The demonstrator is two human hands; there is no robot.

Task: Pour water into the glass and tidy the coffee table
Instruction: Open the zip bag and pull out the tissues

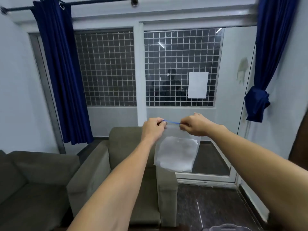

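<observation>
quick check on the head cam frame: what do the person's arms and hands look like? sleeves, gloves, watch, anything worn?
Both arms are bare along all of the forearm in view: no sleeves show. The left hand and right hand wear no gloves, and no watch, bracelet or ring is visible. No markings show. The frame cuts both arms off near the elbow, so anything worn higher up cannot be told.

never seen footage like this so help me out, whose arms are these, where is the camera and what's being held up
There is no machine here. A person wears a camera on the head, so this single picture looks out over their own bare arms. The left hand and right hand each pinch the top of a clear zip bag by its blue seal strip, holding it in the air with something white inside. Behind it stand a grey armchair, a sofa, a grilled window and blue curtains. No coffee table shows.
</observation>
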